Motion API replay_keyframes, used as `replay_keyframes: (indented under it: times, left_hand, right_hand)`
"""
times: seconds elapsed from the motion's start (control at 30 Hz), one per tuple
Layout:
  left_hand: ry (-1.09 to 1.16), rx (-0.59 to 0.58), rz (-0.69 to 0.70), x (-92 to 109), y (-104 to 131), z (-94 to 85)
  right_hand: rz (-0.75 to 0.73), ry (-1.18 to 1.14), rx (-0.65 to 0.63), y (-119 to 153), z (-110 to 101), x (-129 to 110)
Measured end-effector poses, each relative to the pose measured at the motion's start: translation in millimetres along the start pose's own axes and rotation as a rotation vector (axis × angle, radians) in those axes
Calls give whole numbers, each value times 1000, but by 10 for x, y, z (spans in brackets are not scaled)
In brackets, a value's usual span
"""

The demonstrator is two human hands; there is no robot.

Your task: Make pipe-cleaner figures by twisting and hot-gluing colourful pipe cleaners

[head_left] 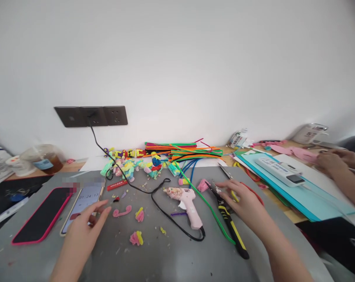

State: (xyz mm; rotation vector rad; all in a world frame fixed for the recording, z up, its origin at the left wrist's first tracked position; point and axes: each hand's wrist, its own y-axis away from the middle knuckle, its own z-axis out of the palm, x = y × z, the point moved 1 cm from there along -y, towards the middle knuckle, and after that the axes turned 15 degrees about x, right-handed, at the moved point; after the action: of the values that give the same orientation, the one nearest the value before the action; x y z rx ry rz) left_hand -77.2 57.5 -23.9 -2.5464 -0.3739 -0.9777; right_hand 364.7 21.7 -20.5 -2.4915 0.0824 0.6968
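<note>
1. Metal pliers with black-and-yellow handles [232,231] lie aslant on the gray mat [154,260], right of the pale pink glue gun [189,203].
2. From where I stand, the right hand [242,197] is over the head of those pliers, its fingers slightly parted; I can't tell whether they grip anything.
3. The left hand [85,225] is over the lower part of the pale-framed phone with a lit screen [86,199], fingers curved, a gap between thumb and forefinger, nothing held.
4. Just beside the pliers' tip sits a fuzzy pink bundle [203,185]; a long green pipe cleaner [208,205] runs between the glue gun and the pliers.
5. Two pink-and-yellow fuzzy pieces [136,237] [139,214] and a pink fuzzy piece with curled ends [122,211] rest between the left hand and the glue gun.
6. Toward the wall, multicolored pipe cleaners [183,150] lie heaped.
7. Over on the right, another person's hands [334,161] work near pink material [300,152] on the wooden counter [294,214].
</note>
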Motion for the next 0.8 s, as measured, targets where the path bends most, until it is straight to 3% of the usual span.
replay_keyframes:
  times: [0.07,0.2,0.33,0.5,0.63,0.8]
  left_hand:
    - [-2,-1,42,22,45,-19]
    - [38,70,60,38,181,-47]
    - [68,131,21,-4,253,-69]
    - [156,89,-6,51,265,-64]
    - [328,-12,-72,276,353,-13]
    - [714,-348,-236,715,631,212]
  right_hand:
    - [-163,4,-132,-211,119,-52]
    - [-207,-62,-242,-489,317,-123]
    - [-154,-229,-298,-617,342,-97]
    - [43,-491,-257,-703,336,-55]
    - [201,-690,-187,-624,312,-225]
    - [307,-898,-301,-306,234,-736]
